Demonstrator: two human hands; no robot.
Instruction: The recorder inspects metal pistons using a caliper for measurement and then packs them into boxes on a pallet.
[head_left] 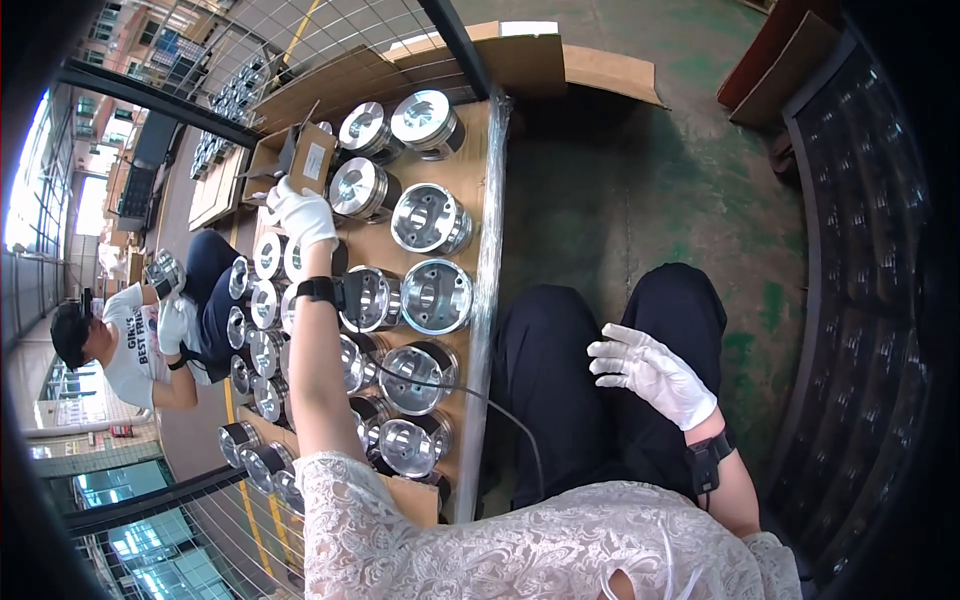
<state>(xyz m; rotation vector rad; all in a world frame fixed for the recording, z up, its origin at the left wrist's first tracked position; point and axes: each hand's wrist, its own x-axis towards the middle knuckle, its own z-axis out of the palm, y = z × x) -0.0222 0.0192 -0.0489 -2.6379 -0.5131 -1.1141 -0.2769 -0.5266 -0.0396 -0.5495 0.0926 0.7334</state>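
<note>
My left hand (303,215), in a white glove, reaches across rows of shiny metal pistons (432,218). Its fingers are bent at the lower edge of a brown cardboard piece (314,160) with a white label; what they grip, if anything, is hidden. Over my knees, my right hand (655,378) hangs with gloved fingers spread and nothing in it. The pistons stand on a brown cardboard sheet (482,150), several with crowns up and others showing their hollow undersides. Both wrists wear dark bands, and a black cable (500,408) runs from the left one.
Clear plastic wrap (492,220) lines the sheet's edge beside my legs. Wire mesh (350,35) and dark posts (458,45) stand around the pistons. Beyond them sits another person (140,335) in white gloves, holding a piston. To my right is a dark rack (860,200).
</note>
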